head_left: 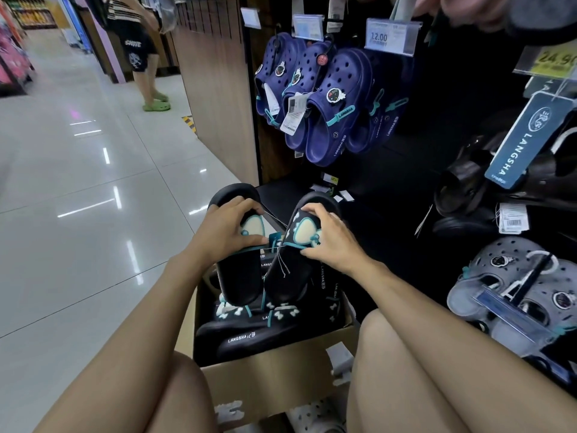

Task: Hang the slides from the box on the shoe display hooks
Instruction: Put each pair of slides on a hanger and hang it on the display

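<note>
I hold a pair of black slides with teal trim and pale cartoon patches above an open cardboard box [274, 379]. My left hand [226, 228] grips the strap of the left slide [239, 278]. My right hand [332, 237] grips the strap of the right slide [288, 276]. A thin string and a teal tag join the two slides between my hands. More black slides [249, 334] lie packed in the box. Display hooks on the dark rack above carry navy clogs [331, 101].
Grey clogs [512, 295] and dark sandals [468, 179] hang on the rack at right, with price tags [392, 35] above. My bare knees flank the box. A tiled aisle opens to the left, where a person in green clogs [156, 103] stands.
</note>
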`<state>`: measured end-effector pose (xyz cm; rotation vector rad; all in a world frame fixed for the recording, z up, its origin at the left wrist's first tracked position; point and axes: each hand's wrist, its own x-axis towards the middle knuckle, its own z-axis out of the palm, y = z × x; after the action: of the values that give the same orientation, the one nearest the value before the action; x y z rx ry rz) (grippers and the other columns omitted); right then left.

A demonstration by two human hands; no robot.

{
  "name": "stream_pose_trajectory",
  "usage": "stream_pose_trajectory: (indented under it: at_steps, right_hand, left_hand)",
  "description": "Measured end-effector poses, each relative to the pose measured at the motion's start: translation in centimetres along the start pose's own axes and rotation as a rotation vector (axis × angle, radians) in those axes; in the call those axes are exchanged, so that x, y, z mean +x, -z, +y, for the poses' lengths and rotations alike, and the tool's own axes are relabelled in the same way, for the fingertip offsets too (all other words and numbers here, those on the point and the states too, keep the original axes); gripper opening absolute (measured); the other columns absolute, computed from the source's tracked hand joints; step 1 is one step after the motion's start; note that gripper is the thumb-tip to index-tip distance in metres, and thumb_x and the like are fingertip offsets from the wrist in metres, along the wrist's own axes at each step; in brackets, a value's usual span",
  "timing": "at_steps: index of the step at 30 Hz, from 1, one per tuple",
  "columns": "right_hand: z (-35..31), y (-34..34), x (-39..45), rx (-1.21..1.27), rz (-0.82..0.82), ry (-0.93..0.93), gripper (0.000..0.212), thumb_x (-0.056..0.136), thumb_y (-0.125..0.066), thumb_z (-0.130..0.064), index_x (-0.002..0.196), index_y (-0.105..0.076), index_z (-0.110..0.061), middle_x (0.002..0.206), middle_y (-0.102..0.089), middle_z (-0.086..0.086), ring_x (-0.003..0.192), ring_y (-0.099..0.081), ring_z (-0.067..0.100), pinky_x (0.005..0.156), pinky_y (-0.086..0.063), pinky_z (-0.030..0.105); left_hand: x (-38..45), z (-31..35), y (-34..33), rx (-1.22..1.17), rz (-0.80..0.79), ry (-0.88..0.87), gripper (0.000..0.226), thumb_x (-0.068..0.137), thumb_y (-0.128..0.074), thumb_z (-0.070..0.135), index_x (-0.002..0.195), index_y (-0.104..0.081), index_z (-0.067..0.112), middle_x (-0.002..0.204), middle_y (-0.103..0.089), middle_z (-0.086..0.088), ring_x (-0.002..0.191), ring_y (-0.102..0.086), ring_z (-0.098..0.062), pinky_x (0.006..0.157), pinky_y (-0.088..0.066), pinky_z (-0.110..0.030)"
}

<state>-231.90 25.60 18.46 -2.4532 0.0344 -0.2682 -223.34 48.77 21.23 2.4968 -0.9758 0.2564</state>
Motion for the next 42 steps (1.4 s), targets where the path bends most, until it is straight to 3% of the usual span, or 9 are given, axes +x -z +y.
stream_pose_trajectory:
  at_steps: [6,11,17,21,24,27,31,36,42]
  right_hand:
    - [-0.3,0.0,0.0,-0.078,0.02,0.109,0.081,0.064,-0.083,-0.018,0.135,-0.046,-0.031,0.126,-0.054,-0.01,0.116,-0.05,0.017,0.101,-0.043,0.044]
    - [-0.7,-0.4,-0.1,-0.133,-0.039,0.213,0.081,0.067,-0.08,-0.02,0.14,-0.048,-0.034,0.131,-0.052,-0.014,0.121,-0.047,0.012,0.107,-0.035,0.036]
    - [-1.0,-0.4,-0.2,-0.166,-0.062,0.311,0.075,0.071,-0.077,-0.021,0.14,-0.05,-0.029,0.135,-0.053,-0.013,0.122,-0.046,0.012,0.101,-0.033,0.03]
    - [-0.7,-0.1,-0.3,-0.141,-0.072,0.341,0.07,0.072,-0.079,-0.02,0.136,-0.053,-0.028,0.132,-0.057,-0.012,0.122,-0.048,0.012,0.1,-0.035,0.028]
    - [-0.6,0.3,-0.5,-0.116,-0.106,0.311,0.078,0.069,-0.084,-0.017,0.139,-0.049,-0.026,0.136,-0.055,-0.01,0.125,-0.047,0.013,0.104,-0.038,0.031]
    - [-0.1,0.9,-0.7,-0.098,-0.141,0.247,0.089,0.068,-0.089,-0.02,0.143,-0.043,-0.028,0.143,-0.046,-0.012,0.131,-0.042,0.011,0.106,-0.037,0.028]
    - [0.8,1.9,-0.8,-0.027,-0.129,0.143,0.079,0.071,-0.086,-0.023,0.139,-0.046,-0.033,0.141,-0.044,-0.016,0.131,-0.039,0.01,0.105,-0.04,0.033]
    - [3.7,4.1,-2.3,0.095,-0.031,0.085,0.055,0.078,-0.08,-0.025,0.128,-0.056,-0.031,0.133,-0.048,-0.017,0.127,-0.045,0.009,0.109,-0.04,0.036]
    - [9.0,7.7,-5.4,0.084,0.149,-0.03,0.035,0.089,-0.07,-0.02,0.122,-0.06,-0.027,0.124,-0.054,-0.014,0.114,-0.053,0.007,0.1,-0.045,0.031]
  left_hand:
    - [0.0,0.8,-0.9,-0.036,-0.055,-0.015,0.059,0.07,-0.079,0.051,0.117,-0.052,0.03,0.112,-0.058,0.012,0.104,-0.055,-0.01,0.087,-0.035,-0.034]
    - [0.1,1.6,-1.9,-0.127,-0.066,0.018,0.06,0.072,-0.077,0.047,0.122,-0.047,0.035,0.114,-0.061,0.012,0.108,-0.054,-0.009,0.096,-0.042,-0.046]
    - [0.5,1.8,-3.3,-0.136,-0.1,0.067,0.056,0.075,-0.044,0.078,0.12,-0.051,0.045,0.098,-0.058,0.013,0.097,-0.053,-0.007,0.093,-0.041,-0.048]
    - [0.8,2.1,-4.0,-0.232,-0.142,0.145,0.056,0.072,-0.047,0.082,0.111,-0.06,0.044,0.097,-0.06,0.012,0.099,-0.055,-0.008,0.097,-0.037,-0.045]
    - [1.0,2.8,-4.1,-0.219,-0.068,0.185,0.039,0.078,-0.058,0.071,0.096,-0.063,0.036,0.092,-0.063,0.012,0.096,-0.058,-0.008,0.085,-0.029,-0.037]
    - [1.3,4.2,-4.0,-0.153,0.0,0.23,0.036,0.079,-0.062,0.067,0.088,-0.062,0.032,0.089,-0.063,0.012,0.091,-0.056,-0.007,0.078,-0.021,-0.036]
    - [2.0,6.0,-4.3,-0.097,0.038,0.237,0.035,0.08,-0.063,0.065,0.089,-0.062,0.031,0.09,-0.062,0.011,0.09,-0.057,-0.009,0.066,-0.012,-0.032]
    - [3.0,8.1,-5.9,-0.13,0.031,0.21,0.035,0.079,-0.066,0.061,0.091,-0.06,0.029,0.09,-0.06,0.01,0.089,-0.057,-0.012,0.086,-0.032,-0.042]
    - [5.0,12.5,-7.2,-0.101,0.016,0.183,0.037,0.081,-0.066,0.06,0.094,-0.06,0.026,0.094,-0.06,0.007,0.091,-0.056,-0.014,0.086,-0.03,-0.042]
